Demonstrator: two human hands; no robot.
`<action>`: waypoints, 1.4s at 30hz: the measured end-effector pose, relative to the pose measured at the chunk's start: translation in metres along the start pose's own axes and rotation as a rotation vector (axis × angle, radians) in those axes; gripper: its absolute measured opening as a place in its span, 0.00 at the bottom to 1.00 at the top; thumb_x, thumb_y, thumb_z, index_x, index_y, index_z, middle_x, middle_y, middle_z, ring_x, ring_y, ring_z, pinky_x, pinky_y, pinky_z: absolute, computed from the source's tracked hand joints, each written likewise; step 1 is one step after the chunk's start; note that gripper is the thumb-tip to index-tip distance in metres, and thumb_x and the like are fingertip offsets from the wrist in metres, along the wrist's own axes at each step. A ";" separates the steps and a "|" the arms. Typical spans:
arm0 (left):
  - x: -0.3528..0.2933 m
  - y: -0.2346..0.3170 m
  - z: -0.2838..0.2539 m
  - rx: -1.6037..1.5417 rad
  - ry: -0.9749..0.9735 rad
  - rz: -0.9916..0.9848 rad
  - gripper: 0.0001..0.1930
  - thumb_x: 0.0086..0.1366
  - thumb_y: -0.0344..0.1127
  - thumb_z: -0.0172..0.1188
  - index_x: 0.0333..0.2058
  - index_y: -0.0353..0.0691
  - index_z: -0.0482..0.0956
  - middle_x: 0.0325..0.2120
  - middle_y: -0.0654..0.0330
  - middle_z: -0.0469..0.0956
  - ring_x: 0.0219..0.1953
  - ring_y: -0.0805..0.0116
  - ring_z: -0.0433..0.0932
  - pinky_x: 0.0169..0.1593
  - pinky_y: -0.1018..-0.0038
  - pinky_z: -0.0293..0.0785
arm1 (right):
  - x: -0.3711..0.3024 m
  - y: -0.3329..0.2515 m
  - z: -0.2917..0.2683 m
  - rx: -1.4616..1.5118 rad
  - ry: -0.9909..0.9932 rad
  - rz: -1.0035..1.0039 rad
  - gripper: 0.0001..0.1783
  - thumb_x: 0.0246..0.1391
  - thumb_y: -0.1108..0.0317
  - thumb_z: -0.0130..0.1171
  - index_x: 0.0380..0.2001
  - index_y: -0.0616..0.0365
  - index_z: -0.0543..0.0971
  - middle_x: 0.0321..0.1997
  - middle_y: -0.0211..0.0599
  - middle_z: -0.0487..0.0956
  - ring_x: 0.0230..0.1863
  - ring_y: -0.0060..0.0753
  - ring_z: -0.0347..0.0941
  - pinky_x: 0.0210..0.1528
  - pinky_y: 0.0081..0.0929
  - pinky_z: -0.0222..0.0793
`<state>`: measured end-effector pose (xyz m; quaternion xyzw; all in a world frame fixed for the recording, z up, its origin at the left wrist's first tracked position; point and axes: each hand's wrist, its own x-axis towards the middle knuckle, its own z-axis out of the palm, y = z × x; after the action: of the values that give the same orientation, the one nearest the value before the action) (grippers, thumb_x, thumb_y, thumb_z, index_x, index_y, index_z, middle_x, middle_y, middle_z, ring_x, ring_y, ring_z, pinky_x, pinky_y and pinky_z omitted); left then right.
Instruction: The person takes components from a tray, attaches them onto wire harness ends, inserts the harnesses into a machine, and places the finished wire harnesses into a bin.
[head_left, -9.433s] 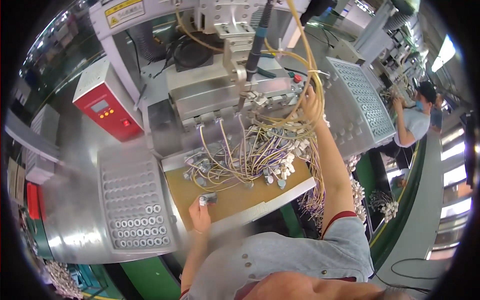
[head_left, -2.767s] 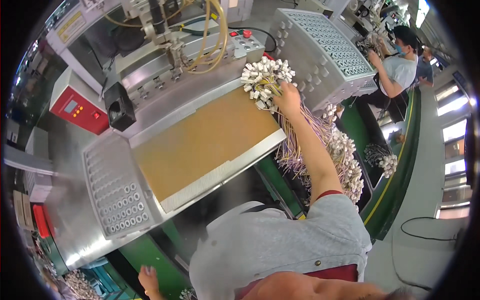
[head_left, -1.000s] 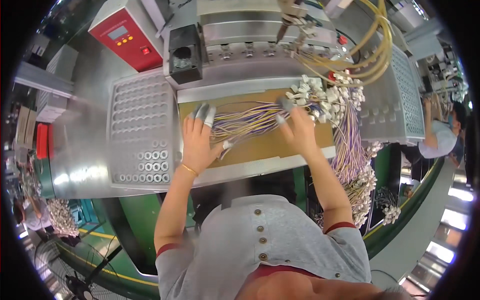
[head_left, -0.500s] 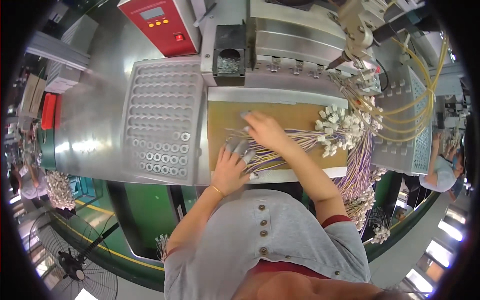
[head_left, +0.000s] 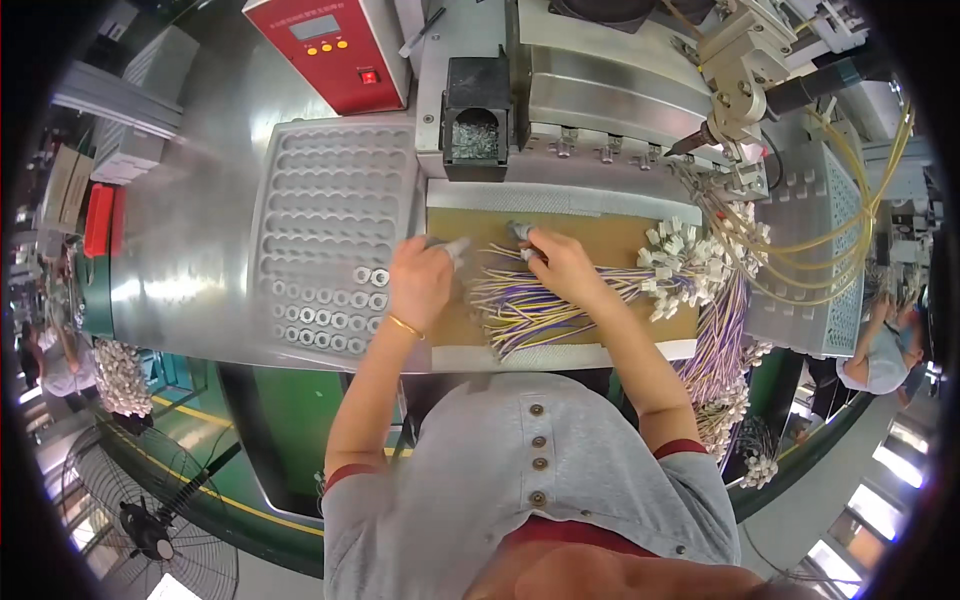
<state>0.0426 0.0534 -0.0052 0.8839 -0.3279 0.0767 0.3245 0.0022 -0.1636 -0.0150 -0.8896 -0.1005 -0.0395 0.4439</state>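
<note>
A bundle of yellow, white and purple wires [head_left: 540, 305] with white connectors [head_left: 682, 255] lies across a brown work mat [head_left: 600, 228]. My right hand [head_left: 565, 270], with grey finger covers, has its thumb and finger closed at the bundle's upper left ends; a thin wire appears to run into that pinch. My left hand [head_left: 420, 280] is over the mat's left edge, beside the tray, apart from the bundle. Its covered fingertips point toward the wire ends and are smeared by motion, so what they hold, if anything, cannot be made out.
Left of the mat lies a clear plastic tray [head_left: 335, 240] with silvery ring-shaped parts [head_left: 325, 315] in its nearer rows. Behind stand a red control box [head_left: 335, 60], a black holder [head_left: 476, 130] and a metal machine with a pointed tool [head_left: 690, 143]. More wires [head_left: 722, 320] hang at right.
My left hand has left the wire bundle and moved left and away from me to the tray's side. My right hand has shifted slightly right. The view has moved a little.
</note>
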 end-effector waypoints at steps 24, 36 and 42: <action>-0.084 -0.069 -0.015 0.544 0.295 -0.444 0.18 0.45 0.35 0.56 0.38 0.40 0.73 0.36 0.52 0.71 0.41 0.49 0.66 0.47 0.57 0.58 | -0.010 -0.029 -0.037 0.676 -0.119 0.385 0.06 0.48 0.76 0.50 0.31 0.64 0.73 0.25 0.27 0.72 0.28 0.14 0.66 0.30 0.14 0.63; -0.026 0.005 -0.028 -0.954 0.264 -0.753 0.16 0.56 0.26 0.51 0.44 0.32 0.68 0.42 0.53 0.70 0.34 0.67 0.74 0.33 0.76 0.73 | -0.012 -0.058 -0.032 0.339 0.120 0.287 0.04 0.42 0.75 0.57 0.22 0.64 0.73 0.16 0.23 0.69 0.20 0.09 0.60 0.20 0.13 0.58; 0.004 0.072 0.000 -1.326 0.022 -0.645 0.18 0.53 0.23 0.54 0.45 0.32 0.67 0.35 0.61 0.73 0.33 0.78 0.71 0.29 0.84 0.70 | -0.018 -0.057 -0.034 0.424 0.113 0.229 0.03 0.42 0.75 0.56 0.23 0.64 0.73 0.17 0.24 0.71 0.20 0.09 0.61 0.21 0.13 0.59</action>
<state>0.0006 0.0098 0.0342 0.5537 -0.0257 -0.2279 0.8005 -0.0269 -0.1599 0.0473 -0.7784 0.0198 -0.0166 0.6272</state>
